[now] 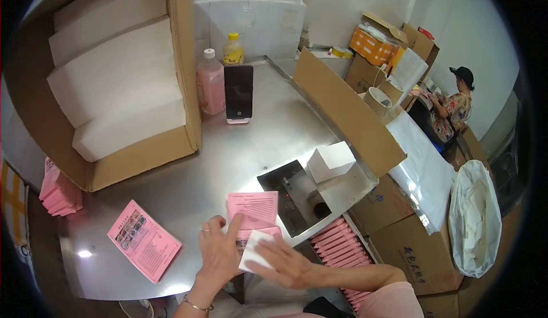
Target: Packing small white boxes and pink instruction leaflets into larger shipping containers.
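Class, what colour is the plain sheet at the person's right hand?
The plain sheet is white, showing best in the head view.

A grey metal counter [194, 175] with a raised rim spread across the middle of the view, its smooth surface catching soft, blurred light and one bright glare [85, 254] near the lower left edge. Behind it stood a pale tiled wall [268, 27]. At the far right rose a plain, light wall [491, 49], with cartons [361, 72] and an orange box [371, 47] crowded before it. Brown boxes [411, 258] were stacked beside the counter, near a white bag [475, 226]. Farther back, a person [458, 105] in a black cap faced left.
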`<state>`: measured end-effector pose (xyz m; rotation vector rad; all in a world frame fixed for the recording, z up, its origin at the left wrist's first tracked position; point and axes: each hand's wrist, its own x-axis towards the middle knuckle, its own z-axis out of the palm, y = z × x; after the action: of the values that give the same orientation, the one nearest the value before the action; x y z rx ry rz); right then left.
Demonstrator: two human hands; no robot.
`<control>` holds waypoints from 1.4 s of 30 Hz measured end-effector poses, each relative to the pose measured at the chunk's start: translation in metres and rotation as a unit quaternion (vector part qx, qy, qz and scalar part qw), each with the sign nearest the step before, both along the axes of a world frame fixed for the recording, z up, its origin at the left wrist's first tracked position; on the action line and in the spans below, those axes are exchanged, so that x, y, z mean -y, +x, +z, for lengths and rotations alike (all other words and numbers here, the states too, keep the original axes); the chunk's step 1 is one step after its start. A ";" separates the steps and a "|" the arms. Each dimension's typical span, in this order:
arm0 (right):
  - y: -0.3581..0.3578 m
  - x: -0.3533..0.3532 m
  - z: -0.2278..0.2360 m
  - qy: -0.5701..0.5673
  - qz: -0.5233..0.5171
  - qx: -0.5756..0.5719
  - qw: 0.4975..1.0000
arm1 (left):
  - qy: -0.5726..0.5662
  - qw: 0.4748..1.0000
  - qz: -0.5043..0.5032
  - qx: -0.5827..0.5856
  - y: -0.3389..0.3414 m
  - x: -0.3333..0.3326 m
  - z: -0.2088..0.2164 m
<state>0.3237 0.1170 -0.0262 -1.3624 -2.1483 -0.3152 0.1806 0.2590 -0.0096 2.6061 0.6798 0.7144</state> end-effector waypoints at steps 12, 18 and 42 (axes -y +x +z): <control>0.110 -0.065 -0.042 -0.228 -0.317 -0.106 0.914 | -0.054 0.997 -0.048 0.010 -0.036 0.011 0.006; 0.113 -0.050 0.036 0.014 -0.358 -0.096 0.929 | 0.090 0.971 0.200 0.098 -0.102 -0.015 0.006; 0.175 -0.040 0.017 0.117 -0.442 -0.023 0.889 | 0.002 1.000 0.003 -0.023 0.003 0.015 -0.036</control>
<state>0.4986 0.1575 -0.0090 -2.0846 -1.2585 -0.8396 0.1838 0.2435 -0.0455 2.6326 0.7015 0.6589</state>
